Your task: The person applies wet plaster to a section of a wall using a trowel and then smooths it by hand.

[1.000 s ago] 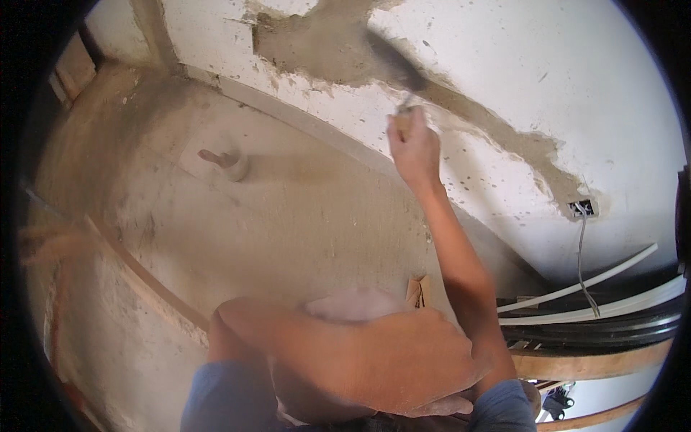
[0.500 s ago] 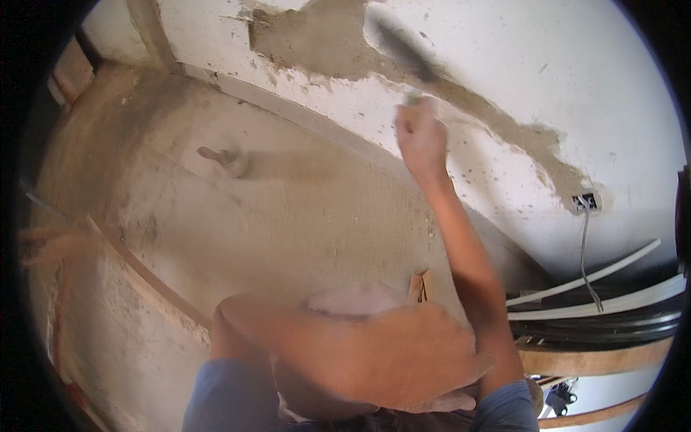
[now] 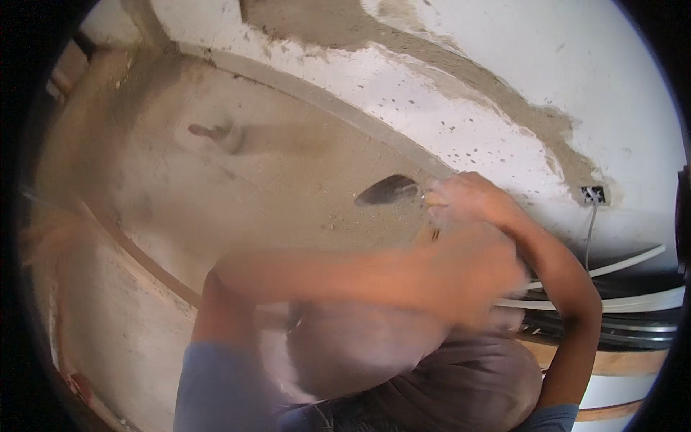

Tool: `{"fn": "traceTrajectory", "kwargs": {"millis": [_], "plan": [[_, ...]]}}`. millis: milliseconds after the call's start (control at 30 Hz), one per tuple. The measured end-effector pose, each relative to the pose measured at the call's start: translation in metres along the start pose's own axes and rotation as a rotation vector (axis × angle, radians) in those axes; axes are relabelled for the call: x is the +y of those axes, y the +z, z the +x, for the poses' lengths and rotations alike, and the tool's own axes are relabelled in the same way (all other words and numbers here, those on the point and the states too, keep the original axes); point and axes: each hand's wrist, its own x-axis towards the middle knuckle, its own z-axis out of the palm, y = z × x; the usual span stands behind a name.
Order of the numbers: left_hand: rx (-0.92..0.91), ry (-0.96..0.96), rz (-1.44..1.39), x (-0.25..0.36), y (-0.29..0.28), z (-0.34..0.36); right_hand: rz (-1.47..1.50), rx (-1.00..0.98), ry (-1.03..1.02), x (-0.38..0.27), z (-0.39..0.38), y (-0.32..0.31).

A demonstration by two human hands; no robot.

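The white wall (image 3: 626, 93) fills the upper right, crossed by a broad, ragged band of grey-brown mortar (image 3: 309, 21) that narrows toward the right. Below it spreads the dusty concrete floor (image 3: 288, 194). The person's knees (image 3: 468, 378), in brownish trousers, are bent at the bottom. At the right, near the wall's foot, white strips (image 3: 626, 299) lie above dark lengths (image 3: 626, 333). The left hand (image 3: 482, 270) crosses in front of the knees, smeared by blur; I cannot tell how far its fingers are open or whether they have hold of anything. Just beyond it, the right hand (image 3: 468, 198) has its fingers curled closed around the handle of a trowel (image 3: 389, 189). The dark blade points left, over the floor near the wall's base; whether it touches is unclear. A pale, rounded container (image 3: 232, 138) sits well apart, farther left. Smallest is a socket box (image 3: 593, 194) in the wall, a cable hanging from it.
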Motion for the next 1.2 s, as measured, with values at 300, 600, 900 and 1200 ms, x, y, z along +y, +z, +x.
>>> {"fn": "traceTrajectory", "kwargs": {"millis": [300,600,900,1200], "plan": [[0.738,-0.440,1.302,-0.308,-0.048,-0.016,0.344,0.086,0.191,0.003,0.076,0.032],[0.562,-0.155,1.084,-0.278,-0.098,-0.057,0.709,-0.136,0.025,0.021,0.128,0.136],[0.771,-0.403,0.991,-0.246,-0.196,0.014,0.827,-0.249,-0.015,0.029,0.111,0.168],[1.414,-0.162,0.806,-0.251,-0.044,0.067,1.364,-0.074,0.204,0.014,0.043,0.167]]}}
